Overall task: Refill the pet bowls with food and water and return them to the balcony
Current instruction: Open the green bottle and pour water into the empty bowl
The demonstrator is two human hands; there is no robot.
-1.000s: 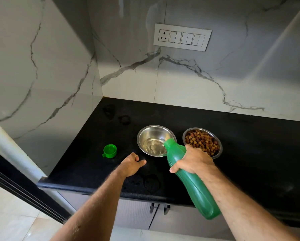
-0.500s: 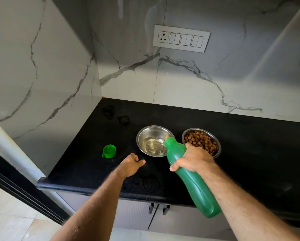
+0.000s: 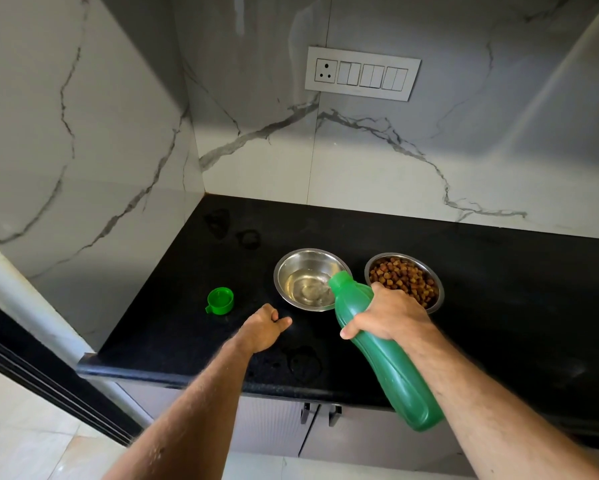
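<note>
right fingers (image 3: pixel 351 330) wrapped round tilted green bottle (image 3: pixel 391 368), left fingers (image 3: pixel 274 315) curled

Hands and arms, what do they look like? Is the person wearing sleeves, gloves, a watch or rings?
Both arms are bare as far up as the picture shows: no sleeves in view. The left hand and the right hand wear no gloves. No watch or bracelet shows on either wrist, and no ring on the fingers that can be seen. The forearms have some hair on them.
</note>
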